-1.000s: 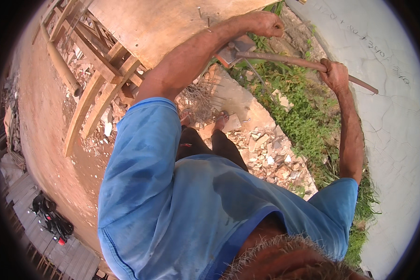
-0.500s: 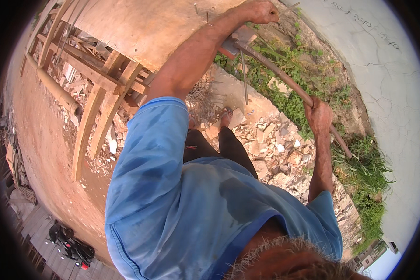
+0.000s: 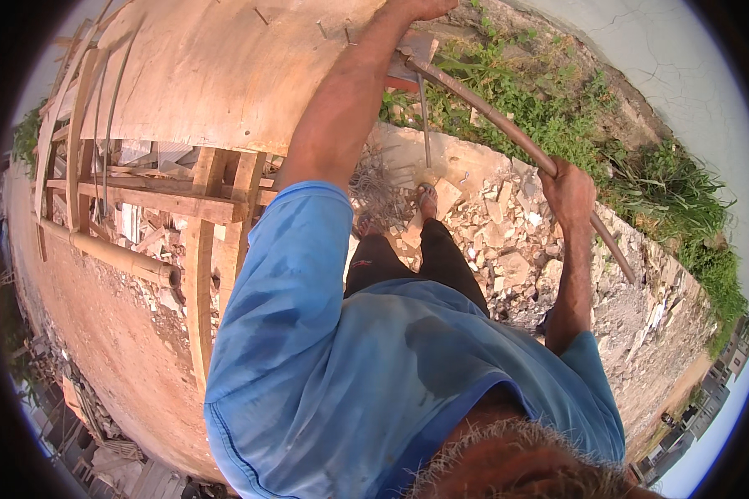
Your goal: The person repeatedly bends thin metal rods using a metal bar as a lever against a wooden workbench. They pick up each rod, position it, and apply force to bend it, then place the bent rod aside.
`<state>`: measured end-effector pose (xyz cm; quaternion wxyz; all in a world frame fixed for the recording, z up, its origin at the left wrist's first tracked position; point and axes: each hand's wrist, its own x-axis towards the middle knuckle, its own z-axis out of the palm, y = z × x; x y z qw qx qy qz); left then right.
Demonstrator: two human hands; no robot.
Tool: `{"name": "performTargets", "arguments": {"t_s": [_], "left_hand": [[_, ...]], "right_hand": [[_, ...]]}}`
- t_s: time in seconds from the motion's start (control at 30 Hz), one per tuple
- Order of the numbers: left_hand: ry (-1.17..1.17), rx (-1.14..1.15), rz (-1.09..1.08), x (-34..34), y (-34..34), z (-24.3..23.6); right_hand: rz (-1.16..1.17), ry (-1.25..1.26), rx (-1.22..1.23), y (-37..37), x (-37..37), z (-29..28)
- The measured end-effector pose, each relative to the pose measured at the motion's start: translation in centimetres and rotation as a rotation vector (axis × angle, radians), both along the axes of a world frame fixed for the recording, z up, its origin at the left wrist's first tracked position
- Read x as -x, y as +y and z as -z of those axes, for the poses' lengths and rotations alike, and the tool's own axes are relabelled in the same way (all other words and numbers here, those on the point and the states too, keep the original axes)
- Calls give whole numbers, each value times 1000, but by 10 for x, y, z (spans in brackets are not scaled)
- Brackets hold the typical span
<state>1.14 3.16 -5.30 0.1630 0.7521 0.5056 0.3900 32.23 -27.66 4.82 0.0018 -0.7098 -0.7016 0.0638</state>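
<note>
My right hand (image 3: 569,193) is wrapped around a long rust-brown bar (image 3: 508,129), whose lower end sticks out below the fist. The bar's upper end meets a small plate with a reddish side (image 3: 403,81) at the corner of a plywood board (image 3: 216,75). Beside that end, a thin metal rod (image 3: 425,125) reaches down toward the rubble. My left arm stretches over the board. At the top edge, my left hand (image 3: 429,7) is closed and partly cut off, so what it grips is hidden. Several nails or pins (image 3: 322,30) stand up from the board.
Timber legs (image 3: 198,274) and crosspieces support the board on the left, beside a bamboo pole (image 3: 129,256). Broken rubble (image 3: 508,241) lies around my feet. Green weeds (image 3: 549,116) grow along a pale wall (image 3: 691,91) on the right.
The view has tilted, showing more of the board and timber frame. My left hand has moved left and up, partly out of the picture. My right hand still grips the bar.
</note>
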Motion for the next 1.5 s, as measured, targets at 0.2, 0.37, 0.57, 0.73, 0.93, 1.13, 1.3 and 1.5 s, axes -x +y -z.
{"name": "performTargets", "arguments": {"t_s": [0.2, 0.37, 0.57, 0.73, 0.93, 1.13, 1.3, 1.5], "left_hand": [[-4, 211, 104, 1, -22, -48], [-60, 217, 79, 5, -35, -53], [27, 183, -16, -1, -20, -29], [-37, 66, 161, 6, 3, -8], [69, 187, 73, 2, 9, -7], [113, -7, 106, -3, 23, -12], [165, -212, 102, -6, 44, 9], [125, -2, 132, -3, 29, 12]], "right_hand": [[-115, 17, 4, 31, -8, -1], [-88, 1, 6, 35, -17, 7], [-109, -29, -66, 22, -12, 10], [15, 1, 1, 3, 4, 3], [202, 13, 46, -44, 35, -10], [250, 26, 59, -54, 53, -15], [354, -111, -92, -83, 83, -10], [245, -3, 21, -87, 76, -19]]}}
